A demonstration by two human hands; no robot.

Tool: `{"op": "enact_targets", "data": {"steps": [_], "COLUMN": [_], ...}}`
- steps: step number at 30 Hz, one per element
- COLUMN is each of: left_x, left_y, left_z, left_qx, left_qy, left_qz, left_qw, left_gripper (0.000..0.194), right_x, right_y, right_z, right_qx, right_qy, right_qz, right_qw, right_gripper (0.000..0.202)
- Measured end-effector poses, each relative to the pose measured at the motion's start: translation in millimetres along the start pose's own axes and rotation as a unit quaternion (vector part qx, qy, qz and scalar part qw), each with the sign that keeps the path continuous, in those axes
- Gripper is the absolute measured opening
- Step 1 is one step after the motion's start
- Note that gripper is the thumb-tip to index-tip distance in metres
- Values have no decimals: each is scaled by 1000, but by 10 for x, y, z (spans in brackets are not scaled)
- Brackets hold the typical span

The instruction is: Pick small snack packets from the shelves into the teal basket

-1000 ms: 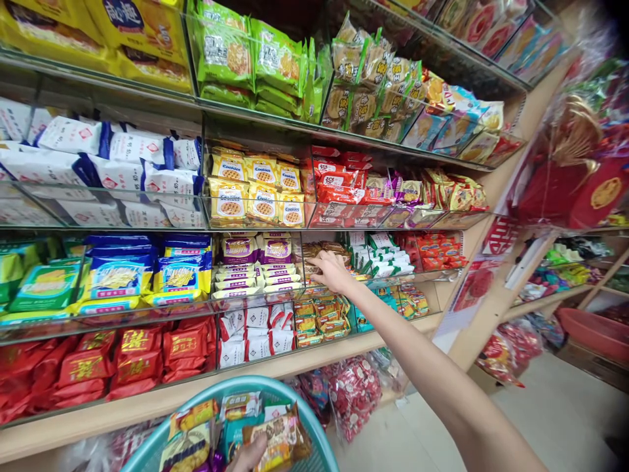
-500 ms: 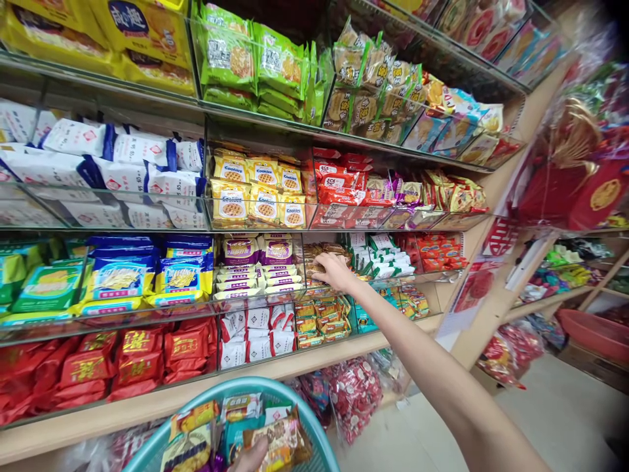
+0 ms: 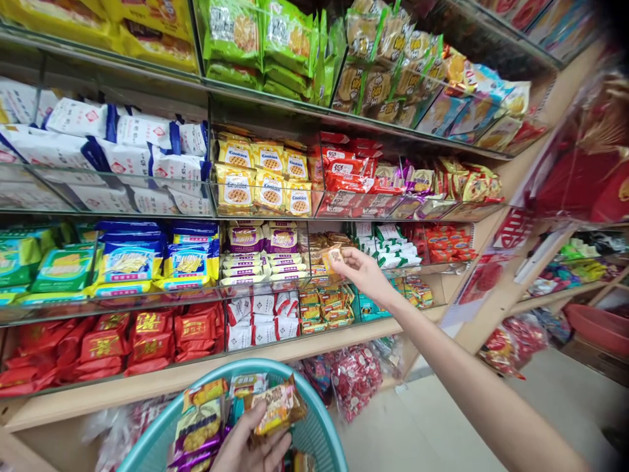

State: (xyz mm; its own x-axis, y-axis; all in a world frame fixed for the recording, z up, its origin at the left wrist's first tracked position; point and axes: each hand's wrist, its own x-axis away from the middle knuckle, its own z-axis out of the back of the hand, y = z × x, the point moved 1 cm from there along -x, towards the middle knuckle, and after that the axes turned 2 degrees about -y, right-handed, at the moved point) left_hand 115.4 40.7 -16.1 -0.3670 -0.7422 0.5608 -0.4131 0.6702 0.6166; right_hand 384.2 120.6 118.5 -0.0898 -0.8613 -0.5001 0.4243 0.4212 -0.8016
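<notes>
The person's right hand (image 3: 363,272) was stretched out toward the glass-fronted shelves (image 3: 275,216), its grip pinched narrow around one small orange-brown snack packet (image 3: 333,255), held just in front of the bin of like packets, third tier down. At seven o'clock from it, low in the view, the left hand (image 3: 250,446) held one crinkled brown-and-yellow biscuit packet (image 3: 278,406) over the round teal plastic basket (image 3: 314,432), fingers closed on its lower edge. The basket already carried several packets, too piled up to count exactly; a purple-and-yellow one (image 3: 196,429) lay at its nine o'clock side. Around the right hand: two purple packs (image 3: 263,239) at nine o'clock, green-and-white packs (image 3: 388,246) at three o'clock, six yellow cookie packs (image 3: 265,177) at eleven o'clock. The glass fronts stood between the onlooker and the stock.
</notes>
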Motion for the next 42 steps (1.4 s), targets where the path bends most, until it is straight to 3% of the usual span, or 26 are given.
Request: {"op": "enact_targets", "data": {"steps": [2, 5, 8, 11, 16, 26, 29, 34, 38, 42], "left_x": [74, 131, 129, 100, 81, 82, 92, 75, 69, 88], "left_y": [38, 43, 11, -28, -77, -93, -98, -149, -176, -163], "left_z": [-64, -92, -47, 49, 197, 232, 229, 255, 256, 230], "left_qx": [4, 1, -1, 14, 33, 22, 20, 2, -2, 12], "left_qy": [-4, -1, -8, -55, -126, -127, -120, -105, -101, -138], "left_qz": [-17, -23, -14, 1, 10, 17, 13, 37, 51, 72], "left_qw": [1000, 1000, 1000, 998, 991, 991, 992, 994, 994, 988], "left_gripper": [36, 43, 49, 53, 53, 55, 56, 47, 50, 56], "right_x": [222, 488, 637, 708, 793, 907, 958, 1073, 1199, 1353], "right_y": [-133, -288, -358, -371, -365, -170, -132, -133, -104, -10], "right_z": [-205, -536, -795, -953, -1093, -1221, -1206, -1165, -1159, -1152], "right_qx": [-40, -81, -61, -12, 5, 69, 53, -15, -31, -111], "right_qy": [-95, -255, -372, -433, -452, -397, -405, -460, -439, -401], "right_qz": [-50, -111, -107, -78, -36, 20, -23, -97, -134, -205], "right_qw": [993, 957, 920, 898, 891, 915, 912, 882, 888, 886], "right_gripper": [28, 31, 29, 25, 25, 25, 27, 24, 24, 37]}}
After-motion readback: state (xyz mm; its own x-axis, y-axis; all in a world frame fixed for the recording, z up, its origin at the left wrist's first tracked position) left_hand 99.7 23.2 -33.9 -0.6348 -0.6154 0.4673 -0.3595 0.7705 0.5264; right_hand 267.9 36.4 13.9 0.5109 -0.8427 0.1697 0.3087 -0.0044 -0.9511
